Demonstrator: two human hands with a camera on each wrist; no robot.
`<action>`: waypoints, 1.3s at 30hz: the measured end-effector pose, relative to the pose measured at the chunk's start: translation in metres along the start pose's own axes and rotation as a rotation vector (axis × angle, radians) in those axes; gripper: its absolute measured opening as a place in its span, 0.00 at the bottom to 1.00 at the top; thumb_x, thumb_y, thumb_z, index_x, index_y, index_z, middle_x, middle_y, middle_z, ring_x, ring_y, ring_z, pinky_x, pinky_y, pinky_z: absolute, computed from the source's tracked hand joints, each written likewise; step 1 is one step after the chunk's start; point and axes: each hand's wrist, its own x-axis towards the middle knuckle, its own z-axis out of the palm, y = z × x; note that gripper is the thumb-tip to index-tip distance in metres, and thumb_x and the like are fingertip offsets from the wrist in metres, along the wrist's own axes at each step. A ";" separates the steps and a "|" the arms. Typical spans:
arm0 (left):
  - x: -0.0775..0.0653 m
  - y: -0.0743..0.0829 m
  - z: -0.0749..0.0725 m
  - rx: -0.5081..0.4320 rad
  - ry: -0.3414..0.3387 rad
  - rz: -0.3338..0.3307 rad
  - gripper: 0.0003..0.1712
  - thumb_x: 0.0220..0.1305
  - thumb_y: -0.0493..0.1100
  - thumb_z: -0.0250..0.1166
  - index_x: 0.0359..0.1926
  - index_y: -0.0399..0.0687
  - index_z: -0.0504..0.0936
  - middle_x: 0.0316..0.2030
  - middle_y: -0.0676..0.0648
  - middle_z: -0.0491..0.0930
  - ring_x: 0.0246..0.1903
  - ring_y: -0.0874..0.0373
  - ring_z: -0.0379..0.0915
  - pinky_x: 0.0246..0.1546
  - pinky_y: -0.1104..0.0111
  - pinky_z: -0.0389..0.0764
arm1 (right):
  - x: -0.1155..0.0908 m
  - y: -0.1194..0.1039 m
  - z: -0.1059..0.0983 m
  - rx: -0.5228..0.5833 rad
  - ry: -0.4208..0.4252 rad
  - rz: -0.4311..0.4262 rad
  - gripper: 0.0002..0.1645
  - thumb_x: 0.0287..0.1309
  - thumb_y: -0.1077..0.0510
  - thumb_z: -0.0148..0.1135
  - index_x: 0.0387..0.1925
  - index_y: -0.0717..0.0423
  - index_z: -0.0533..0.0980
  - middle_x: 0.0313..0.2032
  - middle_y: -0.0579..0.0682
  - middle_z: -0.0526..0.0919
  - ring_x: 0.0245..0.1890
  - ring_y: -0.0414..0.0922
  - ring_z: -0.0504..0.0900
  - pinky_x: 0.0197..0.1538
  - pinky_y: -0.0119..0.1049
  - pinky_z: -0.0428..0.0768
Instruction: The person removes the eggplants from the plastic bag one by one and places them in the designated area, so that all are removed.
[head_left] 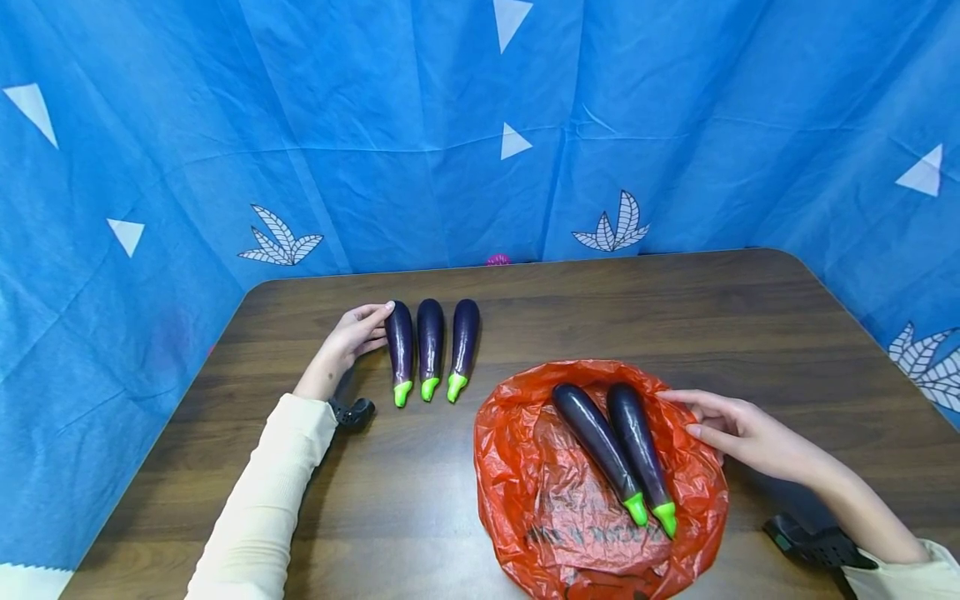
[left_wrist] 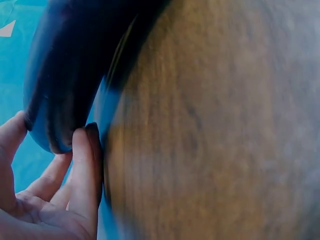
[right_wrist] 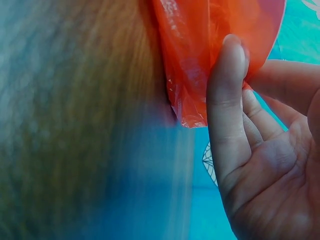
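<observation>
My left hand (head_left: 352, 340) pinches the rounded end of the leftmost eggplant (head_left: 401, 346), thumb on one side and fingers on the other. To its right, a second eggplant (head_left: 431, 342) and a third eggplant (head_left: 465, 337) lie side by side, bright green stem ends toward me. With thumb and fingers, my right hand (head_left: 750, 433) grips the right rim of an open red plastic bag (head_left: 491, 467). Two more purple eggplants, one on the left (head_left: 596, 442) and one on the right (head_left: 639, 442), rest slanted inside the bag. The left wrist view shows the held eggplant (left_wrist: 65, 75) close up.
Everything lies on a dark wood-grain table (head_left: 637, 312) with rounded far corners. Behind it hangs a blue cloth (head_left: 420, 167) printed with white triangles and leaves. A black wrist camera (head_left: 352, 414) is strapped to the left wrist, another black camera (head_left: 813, 542) to the right.
</observation>
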 end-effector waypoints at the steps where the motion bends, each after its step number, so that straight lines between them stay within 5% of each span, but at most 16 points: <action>1: 0.000 0.000 0.000 0.017 0.008 0.003 0.35 0.66 0.52 0.58 0.63 0.31 0.62 0.34 0.51 0.75 0.32 0.64 0.74 0.40 0.72 0.78 | 0.000 0.000 0.000 -0.003 0.001 0.001 0.28 0.66 0.75 0.41 0.66 0.66 0.57 0.35 0.53 0.76 0.23 0.45 0.77 0.23 0.39 0.79; 13: 0.002 -0.003 0.006 0.184 0.064 0.045 0.36 0.67 0.52 0.57 0.62 0.26 0.62 0.55 0.34 0.66 0.46 0.52 0.68 0.49 0.67 0.74 | 0.000 0.003 0.002 -0.003 0.006 0.004 0.27 0.66 0.74 0.41 0.66 0.65 0.57 0.35 0.53 0.75 0.24 0.45 0.77 0.23 0.39 0.79; 39: -0.001 0.000 0.009 0.193 0.066 0.048 0.32 0.68 0.50 0.55 0.63 0.30 0.63 0.52 0.38 0.68 0.42 0.56 0.69 0.46 0.68 0.76 | -0.003 0.004 0.002 -0.009 0.002 -0.002 0.27 0.66 0.74 0.41 0.66 0.65 0.57 0.34 0.53 0.76 0.23 0.45 0.77 0.22 0.38 0.79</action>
